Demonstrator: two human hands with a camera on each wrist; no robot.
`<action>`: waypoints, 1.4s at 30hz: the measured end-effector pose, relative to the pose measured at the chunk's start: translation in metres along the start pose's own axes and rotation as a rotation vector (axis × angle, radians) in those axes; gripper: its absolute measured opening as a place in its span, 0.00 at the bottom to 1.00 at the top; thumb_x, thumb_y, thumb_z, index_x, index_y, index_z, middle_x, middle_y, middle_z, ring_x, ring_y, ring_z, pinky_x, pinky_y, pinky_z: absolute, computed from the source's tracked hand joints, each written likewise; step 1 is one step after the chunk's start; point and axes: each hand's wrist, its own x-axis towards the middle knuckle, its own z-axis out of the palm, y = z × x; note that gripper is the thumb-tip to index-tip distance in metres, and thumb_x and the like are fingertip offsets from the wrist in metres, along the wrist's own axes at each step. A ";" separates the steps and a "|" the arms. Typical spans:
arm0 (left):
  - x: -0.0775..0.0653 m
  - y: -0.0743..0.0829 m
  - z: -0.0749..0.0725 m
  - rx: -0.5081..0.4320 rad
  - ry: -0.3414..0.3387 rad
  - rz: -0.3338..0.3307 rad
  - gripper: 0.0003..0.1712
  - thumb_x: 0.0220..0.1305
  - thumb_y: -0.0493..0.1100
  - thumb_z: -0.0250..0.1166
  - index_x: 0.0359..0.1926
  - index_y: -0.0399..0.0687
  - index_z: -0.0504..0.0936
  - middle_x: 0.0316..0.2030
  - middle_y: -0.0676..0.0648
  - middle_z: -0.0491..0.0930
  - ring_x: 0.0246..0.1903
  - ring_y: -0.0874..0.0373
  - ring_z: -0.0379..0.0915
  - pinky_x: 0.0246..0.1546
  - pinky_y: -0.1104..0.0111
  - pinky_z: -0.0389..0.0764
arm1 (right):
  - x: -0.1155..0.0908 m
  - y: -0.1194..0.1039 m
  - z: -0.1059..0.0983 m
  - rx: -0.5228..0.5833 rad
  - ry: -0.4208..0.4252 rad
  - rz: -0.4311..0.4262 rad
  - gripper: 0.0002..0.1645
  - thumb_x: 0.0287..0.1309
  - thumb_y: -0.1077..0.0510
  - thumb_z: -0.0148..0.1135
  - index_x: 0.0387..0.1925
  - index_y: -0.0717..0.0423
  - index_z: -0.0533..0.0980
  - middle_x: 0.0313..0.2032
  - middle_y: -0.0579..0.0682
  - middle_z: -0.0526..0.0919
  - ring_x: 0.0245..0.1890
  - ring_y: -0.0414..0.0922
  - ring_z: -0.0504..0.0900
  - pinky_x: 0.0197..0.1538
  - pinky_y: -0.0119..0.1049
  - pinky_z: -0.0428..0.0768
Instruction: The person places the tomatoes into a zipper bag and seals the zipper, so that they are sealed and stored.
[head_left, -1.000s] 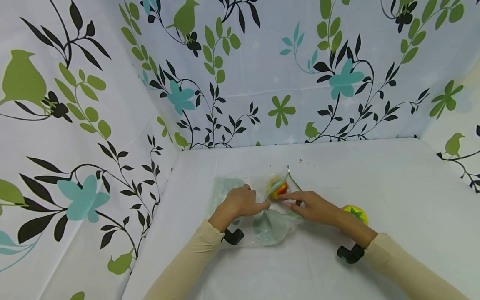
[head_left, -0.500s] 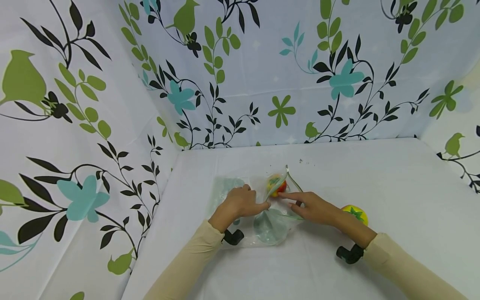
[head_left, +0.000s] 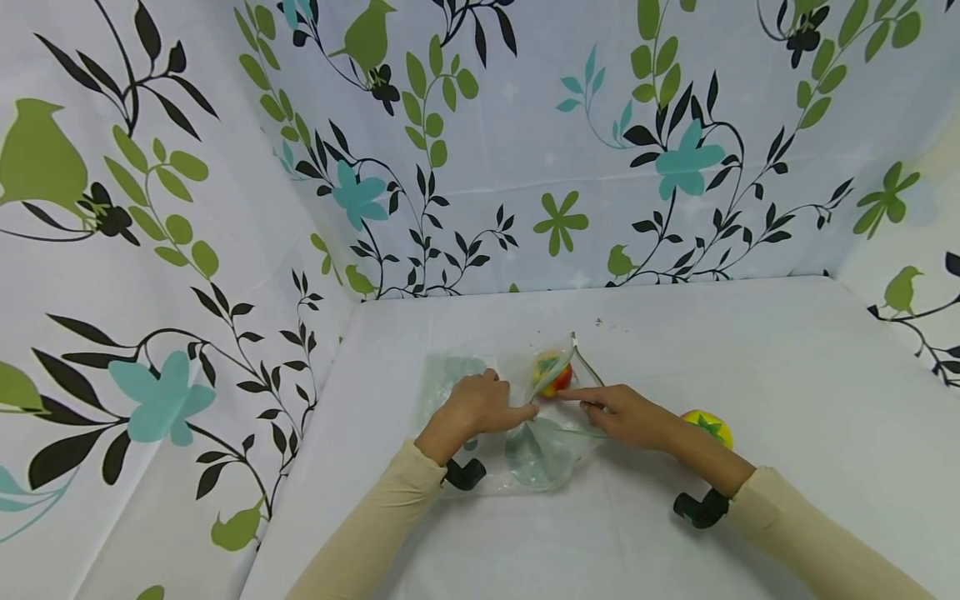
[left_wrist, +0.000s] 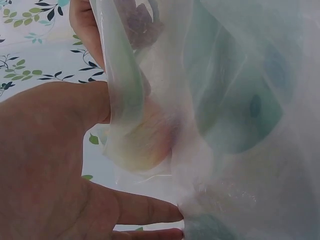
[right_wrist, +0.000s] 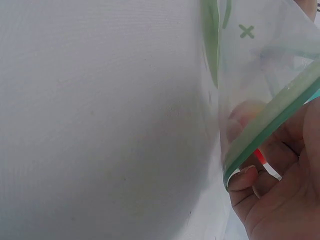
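A clear zip bag with green-tinted patches lies on the white table, its mouth spread toward the right hand. Just inside the mouth is a red-and-yellow round fruit, seen blurred through the plastic in the left wrist view. My left hand rests over the bag; its thumb hooks the rim while the fingertips touch the plastic lower down. At the mouth, my right hand stretches its index finger to the fruit's lower edge, other fingers loosely bent. The green zip edge crosses those fingers in the right wrist view.
A second yellow-and-red fruit with a green star-shaped top sits just behind the right forearm. The left part of the bag lies flat under the left hand. A patterned curtain stands along the back and left sides of the table.
The fruit in the bag has shifted slightly left under the right index finger. The right thumb has drawn in toward the other fingers. My left hand stays at the bag's rim.
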 end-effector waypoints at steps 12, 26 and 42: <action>-0.001 0.001 0.002 0.002 0.004 -0.002 0.47 0.67 0.76 0.54 0.63 0.40 0.83 0.63 0.38 0.78 0.56 0.39 0.79 0.60 0.52 0.79 | -0.014 0.007 -0.021 -0.048 0.044 -0.049 0.23 0.76 0.62 0.58 0.68 0.56 0.78 0.61 0.53 0.86 0.46 0.40 0.82 0.43 0.32 0.82; -0.001 0.002 0.002 0.000 -0.002 -0.006 0.47 0.68 0.76 0.54 0.64 0.40 0.83 0.64 0.38 0.77 0.58 0.39 0.79 0.61 0.51 0.79 | -0.061 0.004 -0.074 -0.167 0.182 0.047 0.28 0.71 0.45 0.68 0.68 0.47 0.77 0.61 0.50 0.85 0.58 0.49 0.83 0.56 0.47 0.84; -0.002 0.002 0.003 0.006 -0.002 0.011 0.48 0.68 0.76 0.54 0.63 0.39 0.83 0.61 0.38 0.79 0.54 0.42 0.80 0.59 0.53 0.80 | -0.126 0.039 -0.093 -0.135 0.156 0.147 0.39 0.65 0.47 0.73 0.74 0.47 0.71 0.66 0.55 0.81 0.62 0.54 0.78 0.55 0.36 0.82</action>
